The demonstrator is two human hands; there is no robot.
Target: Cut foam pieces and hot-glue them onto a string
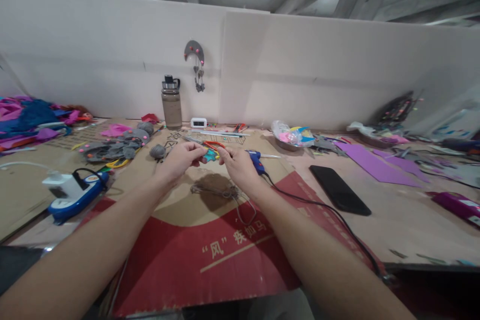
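My left hand (182,158) and my right hand (237,164) meet above the cardboard sheet (195,255), both pinching a small teal felt piece (210,155) between their fingertips. Orange-handled scissors (212,145) lie just behind that piece. A blue glue gun (256,160) rests right beside my right hand, its black cord (330,215) trailing toward the table's near edge. Under my hands lies a tangle of brown string (221,193).
A black phone (339,189) lies to the right. Purple felt sheets (375,162) and scraps spread at far right. A water bottle (171,102) and small clock (198,122) stand by the wall. Grey felt pieces (116,147) and a blue-white power strip (73,191) sit at left.
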